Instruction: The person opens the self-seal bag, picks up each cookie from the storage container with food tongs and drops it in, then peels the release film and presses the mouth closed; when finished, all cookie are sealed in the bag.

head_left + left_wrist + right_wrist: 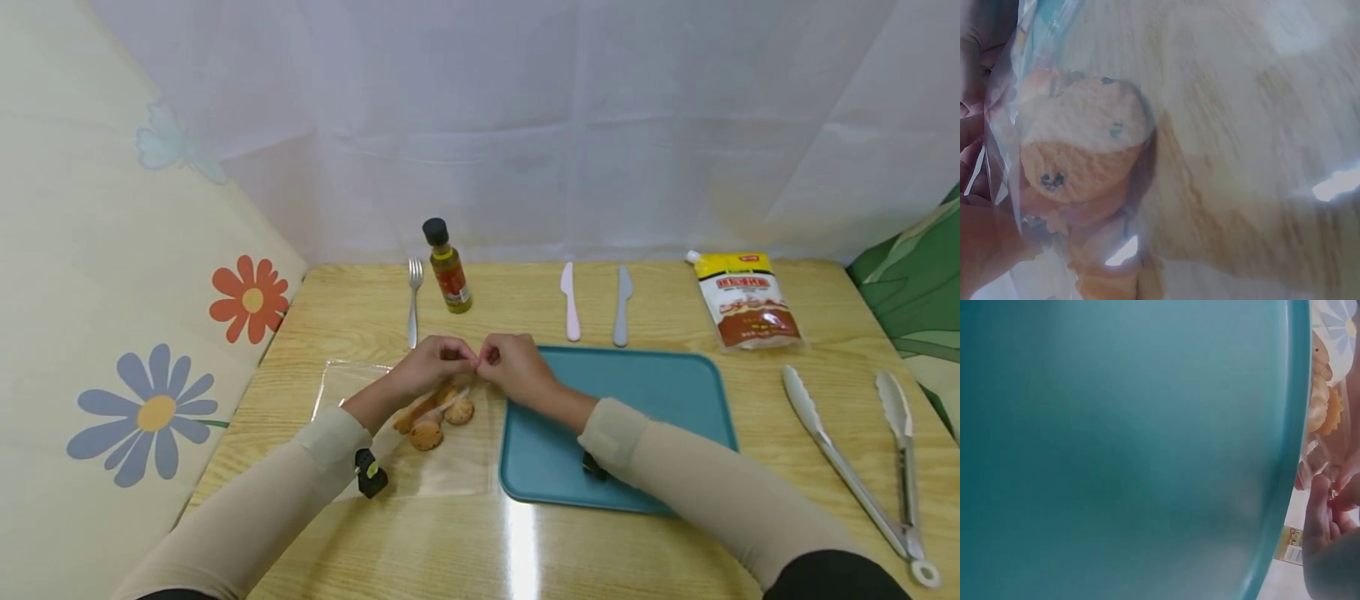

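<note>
A clear plastic bag (457,477) lies on the wooden table, left of the teal tray (633,375). Several round cookies (427,434) and other orange-brown baked-looking pieces are inside the bag; a cookie with dark spots (1082,172) is close up in the left wrist view. My left hand (433,364) and right hand (517,368) meet fingertip to fingertip at the bag's far edge. Both pinch the thin film between thumb and forefinger. In the right wrist view, the tray hides most of the bag, while my right fingers (1317,506) show at its side.
Behind the hands stand a dark-capped bottle (452,279) and a fork (413,307). Beyond the tray lie a pink knife (572,307) and a grey knife (622,310). To the right are a food pouch (748,302) and metal tongs (851,471).
</note>
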The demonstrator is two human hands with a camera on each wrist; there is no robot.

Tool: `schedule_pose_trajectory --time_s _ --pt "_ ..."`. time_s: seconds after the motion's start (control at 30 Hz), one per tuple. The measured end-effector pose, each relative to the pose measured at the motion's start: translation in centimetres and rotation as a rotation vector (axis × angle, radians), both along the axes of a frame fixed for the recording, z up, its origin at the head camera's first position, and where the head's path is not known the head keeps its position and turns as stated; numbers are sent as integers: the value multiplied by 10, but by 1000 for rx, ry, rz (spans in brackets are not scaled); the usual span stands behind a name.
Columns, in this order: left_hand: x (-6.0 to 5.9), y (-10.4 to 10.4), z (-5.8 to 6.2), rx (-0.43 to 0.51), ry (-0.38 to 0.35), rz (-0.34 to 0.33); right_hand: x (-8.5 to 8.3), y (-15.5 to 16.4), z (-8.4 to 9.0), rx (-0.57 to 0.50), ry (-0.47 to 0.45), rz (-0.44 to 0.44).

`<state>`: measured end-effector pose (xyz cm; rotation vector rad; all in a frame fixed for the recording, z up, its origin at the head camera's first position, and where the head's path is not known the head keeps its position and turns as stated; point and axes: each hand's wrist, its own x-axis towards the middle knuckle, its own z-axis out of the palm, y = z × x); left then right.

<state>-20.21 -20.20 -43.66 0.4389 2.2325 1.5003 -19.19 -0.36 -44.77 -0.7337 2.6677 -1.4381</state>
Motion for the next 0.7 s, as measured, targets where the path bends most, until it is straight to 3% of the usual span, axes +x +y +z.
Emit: schedule_pose_trajectory --time_s 0.27,0.57,0.7 --pt "1 -2 -1 49 -37 -25 -4 3 -3 -85 -105 -16" --pt "0 -4 -6 81 -55 -8 -6 8 -6 -213 -255 4" --pt "0 -5 -5 51 -50 12 -5 11 -4 -283 -336 16"
